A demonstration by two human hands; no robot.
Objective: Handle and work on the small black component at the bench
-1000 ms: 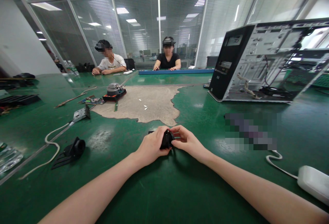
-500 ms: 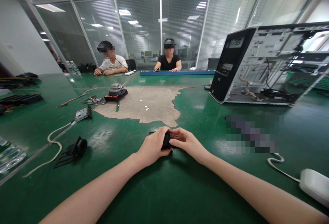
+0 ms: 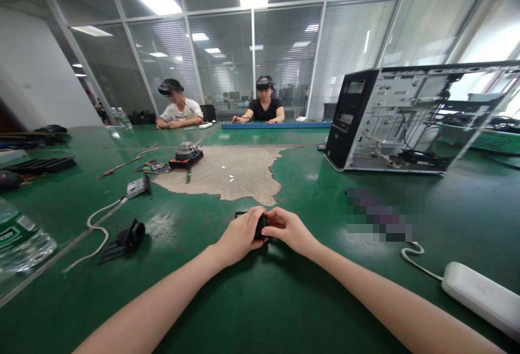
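Fingers of left hand clasp compact black plastic-looking component, shape partly hidden; right hand pinches its right side.

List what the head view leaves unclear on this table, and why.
Black part: head view; mostly covered by the left hand and right hand.
Near bottle: head view; cut off by the left edge.
White block: head view; cut off by the right edge.
Long item: head view; blurred by pixelation.

Both hands curled close together
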